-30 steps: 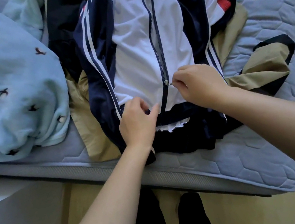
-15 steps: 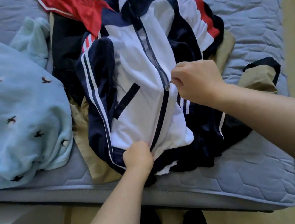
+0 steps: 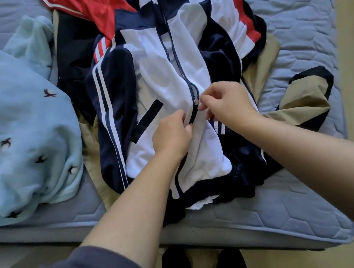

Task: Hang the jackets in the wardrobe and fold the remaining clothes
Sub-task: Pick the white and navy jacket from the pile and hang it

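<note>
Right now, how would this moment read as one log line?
left hand: grips jacket front beside zipper | right hand: pinches zipper pull | jacket: lying on clothes pile on mattress

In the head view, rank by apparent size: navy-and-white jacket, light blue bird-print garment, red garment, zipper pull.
1. The navy-and-white jacket and the light blue bird-print garment: too close to rank, and the blue one runs off the frame edge.
2. The red garment, partly covered and cropped.
3. The zipper pull.

Left hand [image 3: 171,134] moved up from jacket hem [image 3: 205,190] to zipper [image 3: 190,93], beside right hand [image 3: 225,104].
</note>
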The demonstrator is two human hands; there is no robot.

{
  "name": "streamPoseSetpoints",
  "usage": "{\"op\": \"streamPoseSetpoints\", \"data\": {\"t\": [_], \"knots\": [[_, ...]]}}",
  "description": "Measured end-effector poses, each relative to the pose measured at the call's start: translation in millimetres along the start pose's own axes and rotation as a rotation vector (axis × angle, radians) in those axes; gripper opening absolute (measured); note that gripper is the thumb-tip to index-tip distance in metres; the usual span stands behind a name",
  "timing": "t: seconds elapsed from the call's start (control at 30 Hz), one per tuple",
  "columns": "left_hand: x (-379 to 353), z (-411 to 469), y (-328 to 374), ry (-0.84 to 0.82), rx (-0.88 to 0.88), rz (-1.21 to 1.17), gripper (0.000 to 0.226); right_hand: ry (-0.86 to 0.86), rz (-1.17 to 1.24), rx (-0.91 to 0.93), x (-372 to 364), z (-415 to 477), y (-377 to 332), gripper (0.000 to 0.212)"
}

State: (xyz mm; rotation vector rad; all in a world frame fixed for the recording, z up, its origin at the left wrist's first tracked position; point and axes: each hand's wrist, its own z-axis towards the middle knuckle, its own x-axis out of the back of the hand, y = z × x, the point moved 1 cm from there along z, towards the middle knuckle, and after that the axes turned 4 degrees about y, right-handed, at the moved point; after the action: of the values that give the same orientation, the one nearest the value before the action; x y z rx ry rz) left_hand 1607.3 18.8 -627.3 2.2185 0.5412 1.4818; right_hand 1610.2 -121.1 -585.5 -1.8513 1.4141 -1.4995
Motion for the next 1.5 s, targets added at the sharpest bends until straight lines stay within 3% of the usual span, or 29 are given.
{"op": "streamPoseSetpoints", "data": {"t": [0.1, 0.17, 0.27, 0.37, 0.47, 0.53, 0.67, 0.8, 0.9, 0.97, 1.07, 1.23, 1.27, 1.3, 1.4, 1.43, 1.5], "knots": [[1, -6, -11, -0.019, -0.006, 0.007, 0.020, -0.060, 0.437, -0.417, -4, 3, 2, 0.011], [3, -7, -17, -0.017, -0.018, 0.010, 0.024, -0.096, 0.573, -0.578, -7, 4, 3, 0.006], [5, -5, -20, -0.006, -0.046, 0.057, 0.036, -0.144, 0.612, -0.671, -14, 5, 5, 0.009], [3, -3, -20, -0.001, -0.073, 0.081, 0.034, -0.229, 0.519, -0.722, -18, 1, 8, 0.010], [3, -4, -26, 0.019, -0.090, 0.093, 0.020, -0.330, 0.384, -0.713, -19, -1, 3, 0.014], [0, -7, -36, 0.012, -0.062, 0.089, 0.014, -0.315, 0.454, -0.689, -19, 1, -5, 0.016], [-11, -28, -59, -0.095, 0.083, 0.158, 0.026, -0.178, 0.722, -0.622, -12, 6, -21, 0.015], [-8, -30, -56, -0.111, 0.126, 0.105, 0.007, -0.209, 0.685, -0.609, -12, -2, -20, 0.015], [0, -12, -30, 0.029, 0.002, -0.052, 0.015, -0.229, 0.693, -0.607, -15, -3, -20, 0.015], [2, -8, -21, 0.069, -0.011, -0.024, 0.033, -0.193, 0.757, -0.569, -11, 1, -24, 0.015], [-5, -24, -36, -0.026, 0.079, 0.038, 0.036, -0.147, 0.788, -0.517, 0, 3, -31, 0.014], [10, -48, -45, -0.244, 0.223, 0.009, 0.014, -0.233, 0.699, -0.482, 12, -23, -39, 0.014], [22, -46, -39, -0.229, 0.235, -0.022, 0.006, -0.249, 0.684, -0.457, 16, -27, -42, 0.015], [36, -41, -30, -0.151, 0.236, -0.062, 0.012, -0.263, 0.667, -0.431, 20, -32, -46, 0.015], [92, -17, 13, 0.220, 0.139, -0.253, 0.011, -0.314, 0.576, -0.360, 32, -48, -59, 0.016], [108, -7, 31, 0.260, 0.118, -0.293, 0.007, -0.328, 0.537, -0.341, 34, -54, -63, 0.016], [129, 10, 63, 0.122, 0.129, -0.235, 0.009, -0.342, 0.471, -0.311, 38, -69, -71, 0.017]]}}
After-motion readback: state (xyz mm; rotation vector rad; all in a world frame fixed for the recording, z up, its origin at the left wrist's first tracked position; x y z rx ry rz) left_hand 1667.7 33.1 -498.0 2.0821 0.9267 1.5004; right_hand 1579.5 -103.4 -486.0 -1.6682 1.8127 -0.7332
